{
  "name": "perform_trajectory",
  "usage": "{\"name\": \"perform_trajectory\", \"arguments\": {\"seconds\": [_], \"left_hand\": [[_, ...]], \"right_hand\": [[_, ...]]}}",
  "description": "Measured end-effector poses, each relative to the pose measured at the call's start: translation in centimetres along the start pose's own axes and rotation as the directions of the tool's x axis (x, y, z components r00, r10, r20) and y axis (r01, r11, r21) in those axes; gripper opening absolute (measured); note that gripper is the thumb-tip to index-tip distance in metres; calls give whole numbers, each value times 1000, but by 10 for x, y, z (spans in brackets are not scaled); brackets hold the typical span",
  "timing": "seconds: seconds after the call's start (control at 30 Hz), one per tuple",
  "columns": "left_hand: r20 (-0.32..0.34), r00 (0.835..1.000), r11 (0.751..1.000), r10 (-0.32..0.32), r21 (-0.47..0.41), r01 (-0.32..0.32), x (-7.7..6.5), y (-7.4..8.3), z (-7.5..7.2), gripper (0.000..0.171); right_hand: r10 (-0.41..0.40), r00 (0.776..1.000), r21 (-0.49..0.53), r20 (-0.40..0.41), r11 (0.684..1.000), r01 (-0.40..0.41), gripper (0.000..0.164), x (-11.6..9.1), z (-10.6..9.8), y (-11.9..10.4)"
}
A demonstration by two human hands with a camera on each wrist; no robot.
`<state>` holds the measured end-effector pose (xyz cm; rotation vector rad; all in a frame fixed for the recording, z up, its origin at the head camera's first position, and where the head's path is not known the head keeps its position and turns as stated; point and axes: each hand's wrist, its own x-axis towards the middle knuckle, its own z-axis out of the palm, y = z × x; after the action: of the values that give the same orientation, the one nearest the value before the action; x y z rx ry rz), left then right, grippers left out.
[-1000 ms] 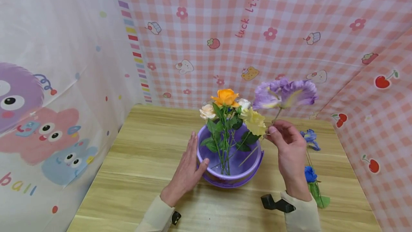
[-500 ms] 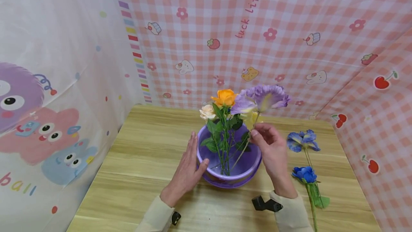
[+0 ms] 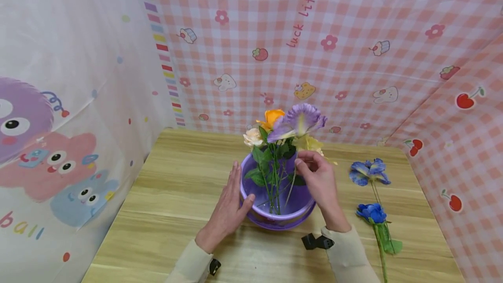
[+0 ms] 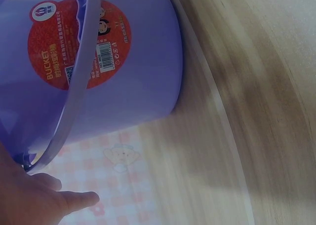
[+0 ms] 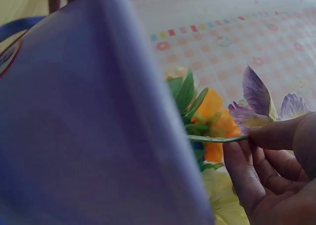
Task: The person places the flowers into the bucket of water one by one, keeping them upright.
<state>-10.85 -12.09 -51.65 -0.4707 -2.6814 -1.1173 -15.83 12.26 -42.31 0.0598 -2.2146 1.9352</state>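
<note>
A purple bucket [image 3: 251, 206] stands on the table, its red label facing the left wrist camera. My left hand [image 3: 225, 208] rests against the bucket's left side, fingers straight along the rim. Above the right rim, my right hand [image 3: 320, 182] pinches the stem of a purple iris [image 3: 300, 121] between thumb and fingertips; the stem reaches down into the bucket. Inside the bucket stand an orange rose [image 3: 271, 118], a cream rose [image 3: 253, 137] and a yellow flower [image 3: 310, 144] with green leaves. The iris bloom overlaps the orange rose in the head view.
Right of the bucket, a blue-and-white iris [image 3: 369, 172] and a blue flower [image 3: 372, 213] lie on the wooden table [image 3: 165, 187]. A pink checked cloth [image 3: 243, 64] hangs behind, and a white cartoon cloth [image 3: 98, 121] hangs at the left.
My right hand has carried the purple iris leftward, from beside the bucket to over it, with its stem now inside. The left hand has stayed in place.
</note>
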Motion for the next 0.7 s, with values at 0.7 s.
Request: {"name": "perform_trajectory", "arguments": {"seconds": [0.7], "left_hand": [[-3, 1000, 1000, 2, -11, -2, 0, 0, 1, 82]], "right_hand": [[-11, 999, -434, 45, 900, 29, 13, 6, 3, 22]]}}
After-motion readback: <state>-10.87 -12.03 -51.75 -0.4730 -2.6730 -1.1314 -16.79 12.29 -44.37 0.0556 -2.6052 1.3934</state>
